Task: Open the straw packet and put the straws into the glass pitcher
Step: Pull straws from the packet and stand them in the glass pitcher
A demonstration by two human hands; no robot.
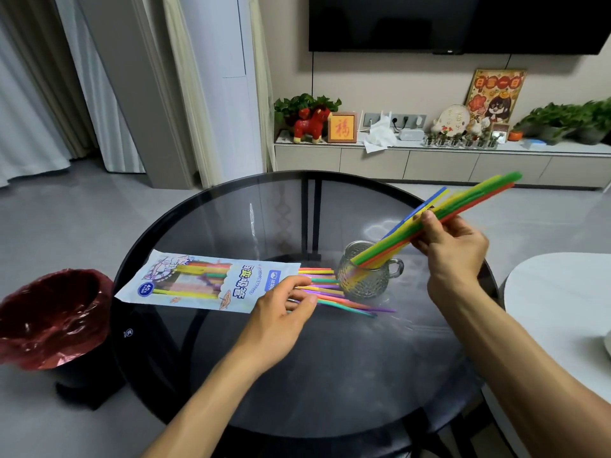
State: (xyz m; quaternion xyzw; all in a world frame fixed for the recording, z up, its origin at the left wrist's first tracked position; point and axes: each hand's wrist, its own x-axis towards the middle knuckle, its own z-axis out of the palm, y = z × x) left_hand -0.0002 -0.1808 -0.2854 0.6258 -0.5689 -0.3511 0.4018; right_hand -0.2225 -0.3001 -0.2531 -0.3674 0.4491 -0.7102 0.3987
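My left grip (291, 300) pinches loose straws (334, 297) spilling from the packet (205, 280) flat on the surface (330, 375), ready to gather; packet reads "40" and "STRAWS"; my right grip (449, 241) pinches a bundle (439, 214), slanted so its ends enter the pitcher (363, 279).

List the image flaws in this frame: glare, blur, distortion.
Head view: glare streaks on the glass table beyond the packet; motion blur on the straw bundle in the right hand, whose lower ends enter the pitcher; wide-angle bending of curtains and table rim; left hand fairly sharp.
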